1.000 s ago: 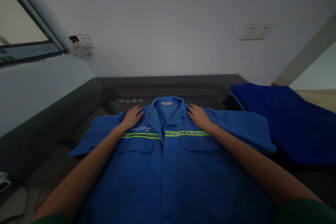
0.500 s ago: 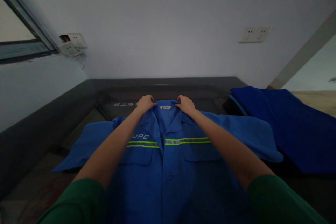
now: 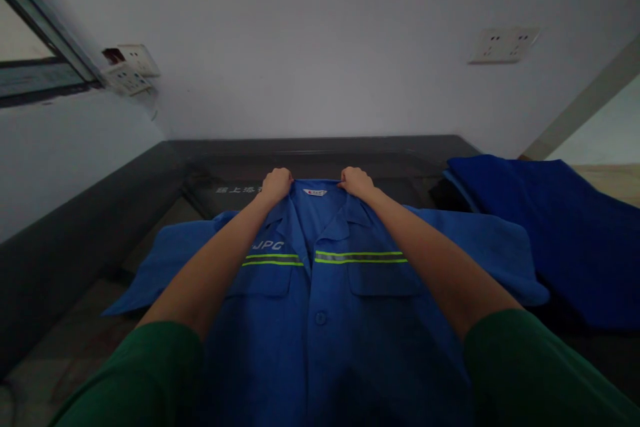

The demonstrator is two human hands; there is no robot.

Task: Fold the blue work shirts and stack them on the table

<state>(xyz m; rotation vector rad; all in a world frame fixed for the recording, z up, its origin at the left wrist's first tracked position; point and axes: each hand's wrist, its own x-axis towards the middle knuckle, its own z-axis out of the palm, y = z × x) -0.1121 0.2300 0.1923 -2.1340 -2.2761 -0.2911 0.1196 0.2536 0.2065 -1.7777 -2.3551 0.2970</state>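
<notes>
A blue work jacket (image 3: 320, 287) lies spread out, front side up, with its sleeves reaching to both sides. Yellow-green and grey reflective stripes cross its chest, and white letters show above the stripe on the left. My left hand (image 3: 278, 185) is closed on the left end of the collar, and my right hand (image 3: 356, 181) pinches the collar's right end. Between them the collar is stretched straight, with a white label (image 3: 315, 193) inside the neck. My forearms cover parts of the jacket's shoulders and sleeves.
Folded darker blue cloth (image 3: 555, 233) is piled at the right. Beneath the jacket is a dark surface with a raised rim (image 3: 310, 145) along the wall. Wall sockets (image 3: 504, 45) are at the upper right; others (image 3: 131, 77), partly loose, hang at the left near a window frame.
My hands have moved slightly apart along the collar, which is now pulled straighter and tauter. The head view has shifted a little.
</notes>
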